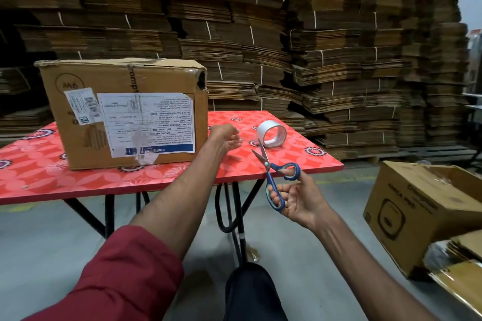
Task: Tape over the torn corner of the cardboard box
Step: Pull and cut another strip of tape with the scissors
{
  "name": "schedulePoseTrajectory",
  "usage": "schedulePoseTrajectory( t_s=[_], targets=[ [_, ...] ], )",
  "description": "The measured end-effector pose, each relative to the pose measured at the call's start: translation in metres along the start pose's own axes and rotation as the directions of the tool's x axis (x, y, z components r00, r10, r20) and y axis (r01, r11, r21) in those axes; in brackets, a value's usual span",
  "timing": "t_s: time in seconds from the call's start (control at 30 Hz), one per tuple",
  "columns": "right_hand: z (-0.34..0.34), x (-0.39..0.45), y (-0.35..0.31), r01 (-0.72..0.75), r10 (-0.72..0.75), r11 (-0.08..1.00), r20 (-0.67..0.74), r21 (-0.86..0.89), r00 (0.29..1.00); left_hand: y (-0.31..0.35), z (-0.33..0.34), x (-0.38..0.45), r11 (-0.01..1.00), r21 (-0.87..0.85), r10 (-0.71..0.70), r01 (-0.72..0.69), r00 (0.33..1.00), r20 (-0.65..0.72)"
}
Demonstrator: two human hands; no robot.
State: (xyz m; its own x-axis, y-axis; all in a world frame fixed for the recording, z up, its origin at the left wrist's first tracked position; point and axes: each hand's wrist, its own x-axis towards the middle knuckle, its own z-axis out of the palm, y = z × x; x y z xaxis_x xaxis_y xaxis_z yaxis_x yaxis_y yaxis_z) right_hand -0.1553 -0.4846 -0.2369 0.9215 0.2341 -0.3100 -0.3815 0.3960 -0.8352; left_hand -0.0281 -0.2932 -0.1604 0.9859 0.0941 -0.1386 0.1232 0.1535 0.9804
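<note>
Step in hand: cutting a strip; the scissors [276,177] point blades-up towards the tape roll [271,134], and the torn corner [202,81] carries no fresh tape yet
Right hand [294,197]: fingers threaded through the blue loops and gripping them, steel blades slightly parted
Left hand [226,137]: raised just left of the roll, fingers curled as if pinching a clear tape end; the strip itself is too faint to confirm, so I cannot tell if anything is held
Cardboard box [125,112]: stands on the worktop [156,177] at 10 o'clock from the hands, the tear at its upper right corner, at 11 o'clock from the left hand
Next move, as I judge it: close the blades across the stretched tape, then carry the strip up to the corner and wrap it over both faces
Materials: box is brown corrugated board, dented, with 1 large white printed label peeling at its edges and ragged fibres around the hole; the roll is a glossy pale ring lying tilted on its rim; the worktop is smooth red laminate with a floral print
Surroundings: strapped stacks of flat cartons [260,34] behind, 1 open box [422,211] on the floor at 3 o'clock
</note>
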Motion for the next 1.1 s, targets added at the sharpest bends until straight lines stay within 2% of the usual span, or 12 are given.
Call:
schedulePoseTrajectory(
  t_s=[0.4,1.1],
  targets=[
    [0.02,0.027,-0.028,-0.019,0.019,0.999,-0.005,-0.028,1.0,0.0,-0.003,-0.002,0.999,0.04,-0.035,0.036,0.999,-0.017],
    [0.024,0.053,-0.065,-0.008,0.004,0.993,-0.033,-0.117,0.999,0.004,-0.002,-0.003,0.999,0.051,-0.006,0.008,0.999,-0.039]
  ],
)
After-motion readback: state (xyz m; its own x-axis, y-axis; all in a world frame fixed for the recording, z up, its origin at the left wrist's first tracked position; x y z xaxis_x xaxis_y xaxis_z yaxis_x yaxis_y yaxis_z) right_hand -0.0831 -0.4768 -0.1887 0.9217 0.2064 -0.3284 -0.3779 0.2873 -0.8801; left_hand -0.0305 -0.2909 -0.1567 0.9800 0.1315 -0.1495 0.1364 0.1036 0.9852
